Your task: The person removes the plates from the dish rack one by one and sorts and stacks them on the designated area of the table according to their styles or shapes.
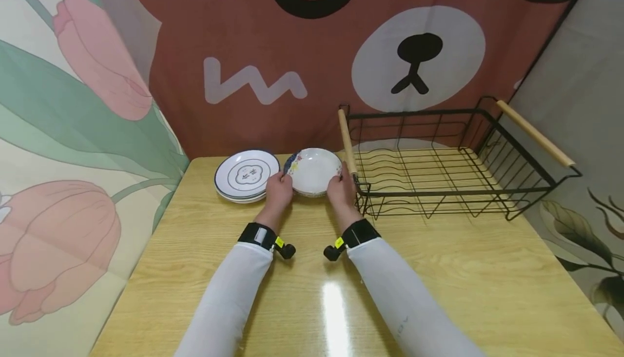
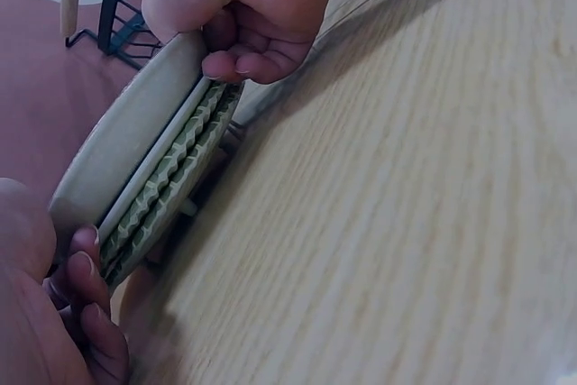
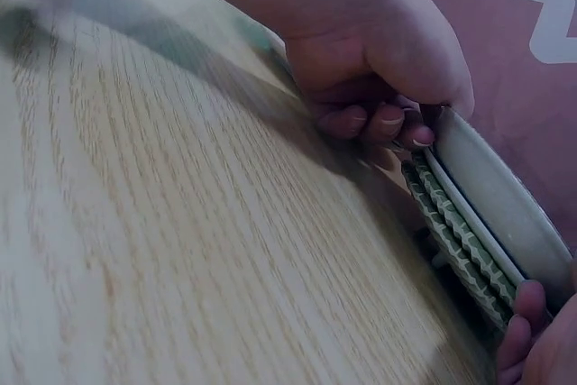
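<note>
A small stack of plates stands in front of me near the back of the table. Its top plate (image 1: 314,170) is white, with blue, red and yellow flowers on the rim. My left hand (image 1: 279,189) grips its left edge, thumb at the rim and fingers curled under. Opposite, my right hand (image 1: 342,190) holds the right edge the same way. Beneath it, in the left wrist view, show a thin pale rim and green scalloped plates (image 2: 171,178). The right wrist view shows the same scalloped edges (image 3: 460,236) below the fingers.
Left of my left hand, close by, is a stack of white plates (image 1: 247,175) with blue rings. A black wire dish rack (image 1: 439,192) with wooden handles (image 1: 347,143) stands immediately right of my right hand. Printed cloth (image 1: 244,124) hangs behind the wooden table (image 1: 302,292).
</note>
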The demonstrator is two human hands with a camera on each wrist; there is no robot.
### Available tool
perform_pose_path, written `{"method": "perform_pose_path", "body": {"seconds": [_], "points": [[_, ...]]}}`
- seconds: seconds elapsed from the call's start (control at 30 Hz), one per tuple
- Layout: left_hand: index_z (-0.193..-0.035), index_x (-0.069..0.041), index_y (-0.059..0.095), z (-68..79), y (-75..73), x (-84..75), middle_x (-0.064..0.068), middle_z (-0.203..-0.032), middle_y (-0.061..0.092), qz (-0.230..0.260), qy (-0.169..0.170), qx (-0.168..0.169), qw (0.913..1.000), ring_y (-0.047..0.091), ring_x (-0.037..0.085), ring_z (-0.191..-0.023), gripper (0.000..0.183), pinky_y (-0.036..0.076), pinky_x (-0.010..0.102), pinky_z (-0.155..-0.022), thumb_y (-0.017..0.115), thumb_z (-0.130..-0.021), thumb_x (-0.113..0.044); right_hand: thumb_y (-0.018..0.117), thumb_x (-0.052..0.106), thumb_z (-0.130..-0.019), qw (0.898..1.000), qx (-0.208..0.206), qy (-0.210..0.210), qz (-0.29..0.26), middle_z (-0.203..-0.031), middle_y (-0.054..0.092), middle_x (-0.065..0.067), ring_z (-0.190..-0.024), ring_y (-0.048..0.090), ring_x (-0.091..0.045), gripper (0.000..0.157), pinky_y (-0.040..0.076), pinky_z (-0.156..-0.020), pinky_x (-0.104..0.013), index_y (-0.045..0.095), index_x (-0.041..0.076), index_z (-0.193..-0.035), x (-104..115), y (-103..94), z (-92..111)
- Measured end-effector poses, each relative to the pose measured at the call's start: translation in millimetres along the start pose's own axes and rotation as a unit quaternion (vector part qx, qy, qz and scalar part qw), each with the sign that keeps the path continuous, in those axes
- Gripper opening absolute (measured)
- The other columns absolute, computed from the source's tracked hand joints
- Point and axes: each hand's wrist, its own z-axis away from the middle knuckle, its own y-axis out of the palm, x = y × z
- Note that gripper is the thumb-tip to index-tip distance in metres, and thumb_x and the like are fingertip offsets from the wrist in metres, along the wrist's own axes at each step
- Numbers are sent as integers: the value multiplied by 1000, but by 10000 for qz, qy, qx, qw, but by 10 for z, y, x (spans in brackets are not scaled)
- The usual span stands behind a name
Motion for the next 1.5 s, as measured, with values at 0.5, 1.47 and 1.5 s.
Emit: {"method": "perform_pose_path", "body": {"seconds": [0.5,1.47,1.5], "points": [[-116,-4,72,33,-14,20,7,-69,61,193,195,-126,9995,58,17,-60,40,49,28,-59,46,-107,-34,33,16,-104,9999,94,-103,41,-164,40,-13,-152,36,-36,60,37,-122,-50,30,17,-163,-47,39,-24],[-119,-2,70,45,-14,13,4,-66,58,154,-145,-103,9997,57,17,-58,42,48,28,-59,45,-107,-33,36,17,-103,9996,219,35,160,-163,39,-18,-59,58,-26,60,47,-57,-32,32,24,-163,-21,-7,-50],[-118,-2,70,49,-11,10,4,-66,58,160,-154,-98,9997,57,17,-59,42,48,28,-59,45,-107,-33,36,18,-104,9996,235,55,137,-164,38,-17,-58,56,-25,60,48,-57,-32,31,24,-163,-21,-10,-49]]}}
